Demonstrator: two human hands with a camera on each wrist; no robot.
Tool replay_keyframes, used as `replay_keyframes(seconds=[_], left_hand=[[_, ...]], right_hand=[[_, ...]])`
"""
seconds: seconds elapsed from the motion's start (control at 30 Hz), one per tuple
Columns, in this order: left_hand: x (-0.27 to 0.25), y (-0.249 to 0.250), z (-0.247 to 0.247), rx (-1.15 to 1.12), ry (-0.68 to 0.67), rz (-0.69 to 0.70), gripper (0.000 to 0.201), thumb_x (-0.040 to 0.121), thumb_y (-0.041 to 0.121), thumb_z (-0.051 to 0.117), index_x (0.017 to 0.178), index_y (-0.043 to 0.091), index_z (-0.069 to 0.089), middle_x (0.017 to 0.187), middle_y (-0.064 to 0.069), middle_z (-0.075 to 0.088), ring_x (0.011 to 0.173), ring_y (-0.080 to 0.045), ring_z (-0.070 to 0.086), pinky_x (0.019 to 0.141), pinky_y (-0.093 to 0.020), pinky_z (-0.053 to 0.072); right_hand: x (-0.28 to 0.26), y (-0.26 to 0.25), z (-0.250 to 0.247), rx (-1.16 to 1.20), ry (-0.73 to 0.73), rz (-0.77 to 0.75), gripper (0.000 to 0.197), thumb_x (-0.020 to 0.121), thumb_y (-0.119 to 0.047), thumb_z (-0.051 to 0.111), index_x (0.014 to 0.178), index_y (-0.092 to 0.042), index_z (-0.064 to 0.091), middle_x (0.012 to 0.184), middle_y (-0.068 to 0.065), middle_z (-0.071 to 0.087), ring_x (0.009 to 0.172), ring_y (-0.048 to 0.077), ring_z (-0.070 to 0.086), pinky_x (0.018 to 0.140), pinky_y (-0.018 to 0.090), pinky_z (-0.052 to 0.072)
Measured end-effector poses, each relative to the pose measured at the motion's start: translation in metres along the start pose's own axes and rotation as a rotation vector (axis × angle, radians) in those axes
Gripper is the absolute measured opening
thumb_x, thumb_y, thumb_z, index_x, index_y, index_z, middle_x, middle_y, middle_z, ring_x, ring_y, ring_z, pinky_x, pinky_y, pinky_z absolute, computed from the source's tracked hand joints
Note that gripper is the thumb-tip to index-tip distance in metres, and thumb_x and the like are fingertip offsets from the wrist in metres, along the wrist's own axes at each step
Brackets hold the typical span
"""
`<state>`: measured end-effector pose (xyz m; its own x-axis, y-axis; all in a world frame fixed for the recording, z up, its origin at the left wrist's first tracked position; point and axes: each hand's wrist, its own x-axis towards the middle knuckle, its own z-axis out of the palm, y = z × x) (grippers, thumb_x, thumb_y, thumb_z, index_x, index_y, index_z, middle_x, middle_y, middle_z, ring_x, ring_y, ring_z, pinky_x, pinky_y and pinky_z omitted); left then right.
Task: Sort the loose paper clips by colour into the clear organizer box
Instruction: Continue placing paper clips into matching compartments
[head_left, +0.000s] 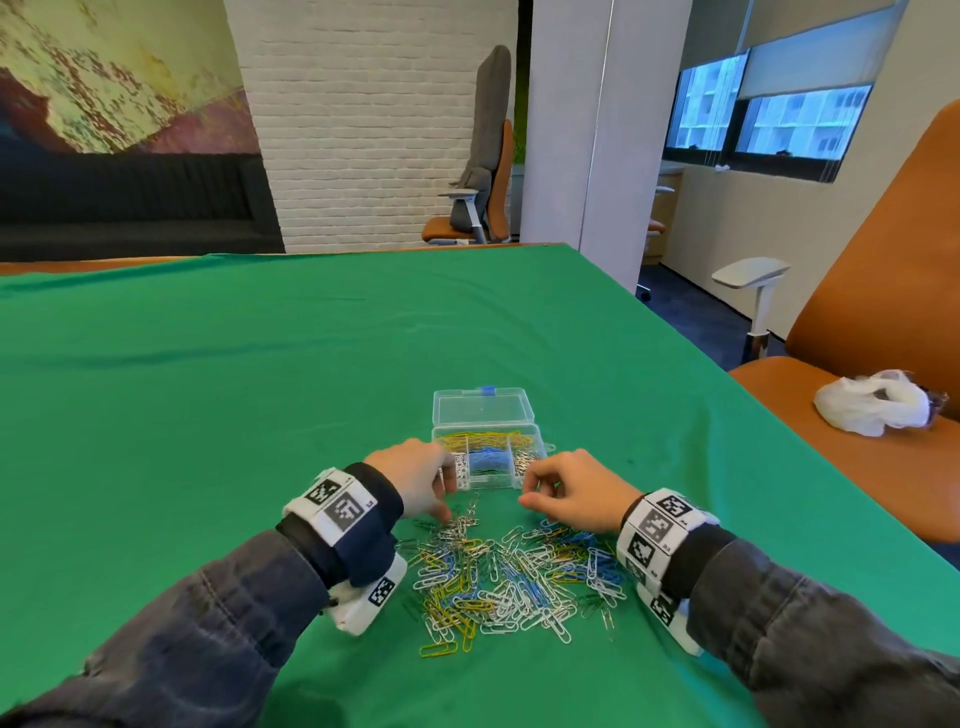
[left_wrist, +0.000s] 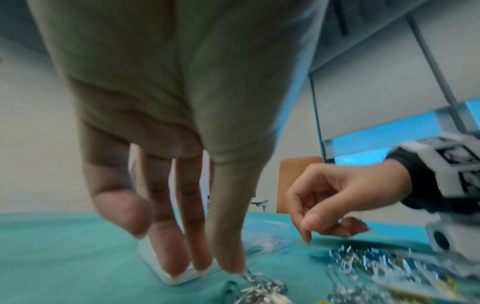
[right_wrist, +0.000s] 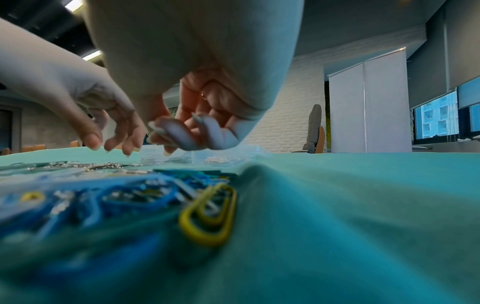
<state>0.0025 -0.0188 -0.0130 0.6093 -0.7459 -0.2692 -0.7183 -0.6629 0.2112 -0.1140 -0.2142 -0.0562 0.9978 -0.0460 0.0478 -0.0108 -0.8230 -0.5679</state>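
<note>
The green cloth (head_left: 260, 389) covers the table under both my hands. An orange chair (head_left: 857, 322) stands off to the right of my right hand, with a white plastic bag (head_left: 872, 402) on its seat.

Writing: the bands on both my wrists carry black-and-white square code tiles with tiny characters beside them, too small to read. No brand or label shows on the box.

The pile of loose paper clips (head_left: 514, 577) lies between my wrists and just nearer to me than my fingers: yellow, blue, white and silver mixed. Seen from the right wrist, one yellow clip (right_wrist: 210, 216) lies at the pile's near edge, right below that wrist.

The clear organizer box (head_left: 488, 457) sits just beyond my fingertips, between the two hands, lid (head_left: 483, 405) folded back away from me. Yellow clips fill its far compartment, blue the middle near one, white the one next to my left hand, silver the one next to my right.

My left hand (head_left: 415, 478) points its fingers down, nearly straight. The tips reach a small cluster of silver clips (left_wrist: 262, 286) at the far left edge of the pile. I cannot tell whether any clip is pinched; the view is blurred.

My right hand (head_left: 576, 499) hovers over the pile's far right edge, fingers curled loosely inward, thumb apart from them. No clip shows in it.
</note>
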Motion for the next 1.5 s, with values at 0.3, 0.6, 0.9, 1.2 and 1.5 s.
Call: replay_keyframes(seconds=[0.3,0.6,0.9,1.2,1.5], left_hand=[[0.008,0.025,0.019,0.204,0.046,0.106,0.031,0.088,0.031,0.068,0.112,0.014,0.058,0.113,-0.002,0.061,0.103,-0.020,0.059,0.086,-0.033,0.049],[0.012,0.029,0.023,0.188,0.006,0.092,0.024,0.088,0.027,0.069,0.107,0.014,0.063,0.110,-0.003,0.065,0.104,-0.021,0.060,0.084,-0.033,0.047],[0.011,0.028,0.025,0.247,0.020,0.142,0.015,0.094,0.025,0.061,0.102,0.013,0.065,0.108,-0.004,0.063,0.098,-0.021,0.059,0.079,-0.034,0.049],[0.012,0.018,0.014,-0.528,0.120,0.217,0.013,0.090,0.016,0.068,0.084,0.013,0.056,0.071,0.003,0.069,0.054,-0.002,0.058,0.057,-0.017,0.049],[0.012,0.029,0.022,-0.946,0.045,0.151,0.032,0.083,0.001,0.072,0.107,0.006,0.051,0.059,0.000,0.067,0.048,-0.007,0.063,0.053,-0.020,0.055]], right_hand=[[0.001,0.004,0.002,-0.013,-0.003,0.001,0.014,0.091,-0.022,0.063,0.080,-0.015,0.066,0.059,-0.010,0.057,0.048,-0.003,0.049,0.054,0.009,0.038],[0.002,0.005,0.002,-0.010,-0.017,0.001,0.014,0.090,-0.022,0.063,0.081,-0.013,0.067,0.062,-0.009,0.060,0.053,-0.001,0.052,0.057,0.010,0.043],[0.002,0.006,0.003,-0.031,-0.029,0.011,0.015,0.091,-0.023,0.063,0.079,-0.014,0.066,0.062,-0.008,0.058,0.052,-0.002,0.048,0.056,0.010,0.041],[-0.001,-0.001,0.001,0.043,0.007,-0.018,0.013,0.091,-0.025,0.063,0.083,-0.015,0.066,0.061,-0.010,0.058,0.049,-0.003,0.049,0.054,0.010,0.039],[-0.004,-0.008,0.000,0.313,0.067,-0.081,0.030,0.071,-0.030,0.084,0.090,-0.011,0.069,0.077,0.005,0.070,0.059,0.016,0.064,0.061,0.029,0.056]])
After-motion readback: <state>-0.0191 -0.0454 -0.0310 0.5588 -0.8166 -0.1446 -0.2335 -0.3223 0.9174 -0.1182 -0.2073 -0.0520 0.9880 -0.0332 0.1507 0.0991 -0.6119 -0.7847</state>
